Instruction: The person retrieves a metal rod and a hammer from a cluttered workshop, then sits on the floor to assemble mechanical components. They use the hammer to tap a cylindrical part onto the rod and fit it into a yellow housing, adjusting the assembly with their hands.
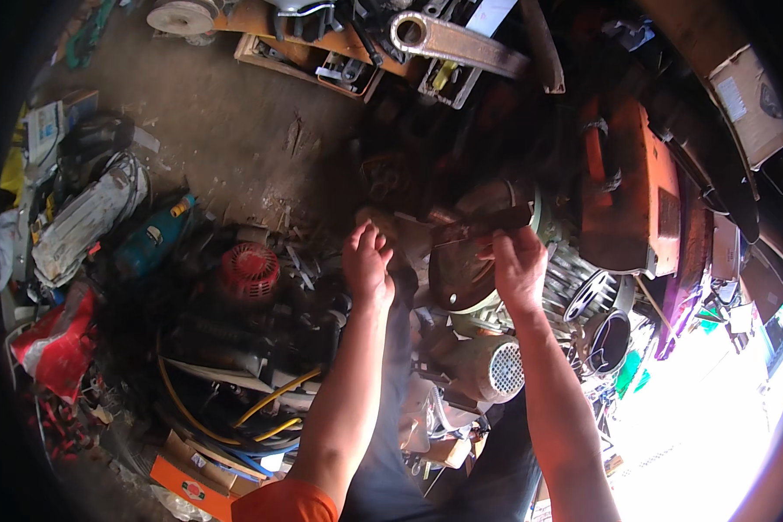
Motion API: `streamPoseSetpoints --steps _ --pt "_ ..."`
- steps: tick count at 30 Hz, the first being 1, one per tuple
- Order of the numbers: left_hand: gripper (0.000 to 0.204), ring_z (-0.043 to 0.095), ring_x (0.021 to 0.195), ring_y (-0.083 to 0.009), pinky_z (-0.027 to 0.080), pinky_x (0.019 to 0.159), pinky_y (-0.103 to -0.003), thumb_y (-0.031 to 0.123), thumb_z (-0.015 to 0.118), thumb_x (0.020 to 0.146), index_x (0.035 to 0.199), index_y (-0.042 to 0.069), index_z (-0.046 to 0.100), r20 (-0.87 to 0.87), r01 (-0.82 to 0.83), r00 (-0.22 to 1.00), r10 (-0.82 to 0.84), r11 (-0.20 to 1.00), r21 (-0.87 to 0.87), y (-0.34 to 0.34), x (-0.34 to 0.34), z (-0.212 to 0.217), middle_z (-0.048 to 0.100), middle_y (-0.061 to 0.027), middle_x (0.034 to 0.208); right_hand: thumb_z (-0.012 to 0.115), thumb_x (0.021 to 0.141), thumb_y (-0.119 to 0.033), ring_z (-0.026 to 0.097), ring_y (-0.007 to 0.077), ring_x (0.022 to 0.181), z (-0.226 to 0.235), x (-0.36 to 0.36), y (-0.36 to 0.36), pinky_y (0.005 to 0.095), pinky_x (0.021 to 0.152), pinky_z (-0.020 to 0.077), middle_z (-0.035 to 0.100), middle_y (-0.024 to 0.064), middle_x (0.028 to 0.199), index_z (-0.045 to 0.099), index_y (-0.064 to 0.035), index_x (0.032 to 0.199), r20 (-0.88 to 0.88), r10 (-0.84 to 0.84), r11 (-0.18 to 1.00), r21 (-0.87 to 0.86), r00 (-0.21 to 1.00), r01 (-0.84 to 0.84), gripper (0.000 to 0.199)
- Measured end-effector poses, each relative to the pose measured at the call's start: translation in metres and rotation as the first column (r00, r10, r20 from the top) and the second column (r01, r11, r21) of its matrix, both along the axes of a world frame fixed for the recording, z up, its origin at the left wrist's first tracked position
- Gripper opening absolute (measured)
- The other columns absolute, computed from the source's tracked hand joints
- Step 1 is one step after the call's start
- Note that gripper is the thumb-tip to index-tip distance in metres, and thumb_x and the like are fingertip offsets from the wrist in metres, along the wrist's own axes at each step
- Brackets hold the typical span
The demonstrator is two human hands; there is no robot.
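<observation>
In the head view, a dark flat piece (473, 230) is held by the right hand (518, 259), pinched between thumb and fingers near its right end. Its long axis is laid roughly crosswise, with the left end set slightly lower, and most of its length is extended leftward from the grip, toward the side of the left hand (369, 259). By that free end a gap is left before the left hand, so the right hand is clearly the nearer, being in contact. The left hand is raised at about the same level, its fingers loosely bent and parted from the thumb, with nothing seen to be grasped. Behind the piece a round metal housing (463, 280) is partly covered from sight; whether the two are touching cannot be told. Farther right, beyond the right hand, an orange casing (644, 204) is seen
</observation>
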State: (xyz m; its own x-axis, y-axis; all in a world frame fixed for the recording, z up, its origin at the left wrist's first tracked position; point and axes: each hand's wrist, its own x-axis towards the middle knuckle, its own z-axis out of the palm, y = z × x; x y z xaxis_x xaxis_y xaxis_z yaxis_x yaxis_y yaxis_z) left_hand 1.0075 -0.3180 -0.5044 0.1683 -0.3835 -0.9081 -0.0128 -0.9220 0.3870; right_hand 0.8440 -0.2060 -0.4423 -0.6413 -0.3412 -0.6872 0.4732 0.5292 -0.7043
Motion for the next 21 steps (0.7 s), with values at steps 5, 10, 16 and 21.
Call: streamPoseSetpoints --steps 5,10,16,21 --pt "0.023 0.059 0.084 -0.0084 0.048 0.070 -0.026 0.025 0.062 0.098 0.116 0.012 0.061 -0.132 0.099 0.987 -0.093 0.994 0.037 0.031 -0.006 0.013 0.064 0.0014 0.099 0.050 0.095 -0.007 0.067 0.0155 0.071 0.021 0.005 0.024 0.0295 0.066 0.0568 0.071 0.0118 0.088 0.062 0.0019 0.099 0.100 -0.198 0.971 -0.113 0.975 0.209 0.015" --pt "0.036 0.060 0.094 -0.0121 0.049 0.079 -0.029 0.027 0.057 0.101 0.131 0.008 0.055 -0.532 0.287 0.812 -0.240 0.958 0.007 0.039 -0.006 0.091 0.062 -0.0053 0.116 0.051 0.094 -0.019 0.066 0.0225 0.073 0.060 0.007 0.062 0.0367 0.069 0.0554 0.067 0.0119 0.083 0.061 -0.0028 0.097 0.532 -0.478 0.778 -0.113 0.699 0.618 0.020" --pt "0.061 0.056 0.105 -0.0152 0.047 0.090 -0.030 0.010 0.067 0.092 0.147 0.007 0.041 -0.507 0.557 0.532 -0.678 0.732 -0.394 0.059 -0.017 0.233 0.056 -0.0095 0.131 0.049 0.094 -0.031 0.056 0.0252 0.069 0.143 0.023 0.109 0.0420 0.071 0.0464 0.064 0.0130 0.082 0.059 -0.0057 0.086 0.870 -0.360 0.591 -0.067 0.337 0.804 0.029" --pt "0.052 0.057 0.107 -0.0157 0.046 0.090 -0.031 0.012 0.078 0.082 0.128 0.001 0.055 -0.329 0.701 0.156 -0.931 0.339 -0.627 0.093 -0.029 0.324 0.057 -0.0086 0.129 0.053 0.088 -0.022 0.058 0.0267 0.064 0.252 0.033 0.173 0.0389 0.065 0.0496 0.062 0.0150 0.074 0.053 -0.0042 0.086 0.798 -0.469 0.538 -0.082 0.379 0.839 0.017"
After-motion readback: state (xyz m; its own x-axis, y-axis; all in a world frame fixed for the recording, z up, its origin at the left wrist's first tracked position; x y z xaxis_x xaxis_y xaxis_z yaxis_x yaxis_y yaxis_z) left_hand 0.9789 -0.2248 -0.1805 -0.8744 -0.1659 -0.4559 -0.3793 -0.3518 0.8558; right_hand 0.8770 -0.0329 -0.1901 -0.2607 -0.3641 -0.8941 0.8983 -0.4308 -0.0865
